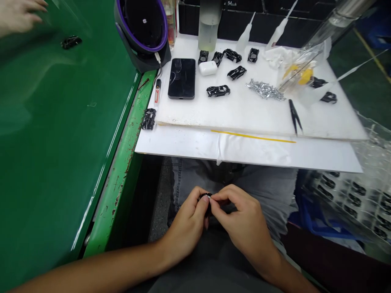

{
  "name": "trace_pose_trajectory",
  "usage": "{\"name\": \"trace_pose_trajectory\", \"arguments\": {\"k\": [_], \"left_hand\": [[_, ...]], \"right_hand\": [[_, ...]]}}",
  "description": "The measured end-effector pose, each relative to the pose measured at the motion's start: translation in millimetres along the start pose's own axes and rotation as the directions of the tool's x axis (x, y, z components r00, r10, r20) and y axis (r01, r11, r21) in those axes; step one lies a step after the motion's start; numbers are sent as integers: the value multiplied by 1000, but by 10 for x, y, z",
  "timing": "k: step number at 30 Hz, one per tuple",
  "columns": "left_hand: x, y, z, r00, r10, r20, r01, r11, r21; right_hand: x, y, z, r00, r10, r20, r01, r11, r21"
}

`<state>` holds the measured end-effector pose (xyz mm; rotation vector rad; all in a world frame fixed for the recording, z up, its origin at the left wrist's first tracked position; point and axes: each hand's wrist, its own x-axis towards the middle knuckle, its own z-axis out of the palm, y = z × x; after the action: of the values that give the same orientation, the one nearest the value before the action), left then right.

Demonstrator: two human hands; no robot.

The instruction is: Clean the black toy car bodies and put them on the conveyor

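Green worktop (61, 142), with a chipped, rust-marked green edge rail (122, 179). Speckled grey floor (160, 211) shows below it. To its right, a white board (244, 110) sits on a wider white sheet (244, 152).

Left hand (186, 219) and right hand (241, 213) are over the person's lap, well below the sheet's front edge. Both grips are closed, fingertips pinching one small black piece (205, 198) between them. Open room around the hands, nothing touching them.

Counts: 8 black pieces (218, 90) on the board, 1 more (148, 119) just off its left edge, 1 (71, 42) on the worktop near a co-worker's hand (18, 16). Also on the board: 1 phone (181, 78), 1 earbud case (208, 68), 1 pair of tweezers (295, 116), 1 pile of silver bits (265, 89), 1 clear bag (297, 71). 1 lighter (157, 91) at the left edge. Right side, lower down: 1 clear tray (351, 195) of black parts, count unclear.
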<state>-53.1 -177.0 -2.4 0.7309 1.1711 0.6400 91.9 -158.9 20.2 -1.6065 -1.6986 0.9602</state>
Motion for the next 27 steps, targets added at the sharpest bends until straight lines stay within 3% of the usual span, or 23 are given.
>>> {"name": "trace_pose_trajectory", "arguments": {"k": [4, 9, 14, 17, 19, 21, 22, 24, 26, 27], "left_hand": [[32, 48, -7, 1000, 14, -2, -14, 999, 43], [82, 181, -11, 1000, 17, 16, -19, 990, 142], [238, 436, 49, 996, 19, 83, -41, 962, 269], [356, 661, 135, 991, 73, 115, -114, 907, 405], [445, 814, 192, 973, 149, 176, -221, 817, 532], [557, 947, 229, 920, 259, 296, -391, 672, 629], [626, 1001, 237, 868, 321, 379, -496, 568, 656], [788, 1081, 234, 709, 445, 547, -687, 258, 680], [967, 1133, 219, 533, 521, 667, -757, -59, 651], [1054, 1153, 212, 468, 539, 700, -755, -167, 634]], "right_hand": [[54, 1, -64, 996, 46, 73, -50, 998, 42], [165, 67, -216, 960, 163, 228, -205, 964, 171], [300, 117, -449, 947, 119, 299, -182, 965, 191], [389, 132, -619, 944, 151, 292, -211, 959, 188], [463, 165, -740, 943, 203, 263, -263, 939, 222], [555, 222, -861, 946, 238, 222, -298, 908, 296], [607, 256, -918, 947, 250, 199, -306, 891, 335], [719, 324, -1021, 947, 278, 161, -320, 864, 388], [830, 380, -1099, 943, 308, 127, -333, 854, 400], [881, 402, -1128, 941, 318, 114, -337, 853, 398]]}}
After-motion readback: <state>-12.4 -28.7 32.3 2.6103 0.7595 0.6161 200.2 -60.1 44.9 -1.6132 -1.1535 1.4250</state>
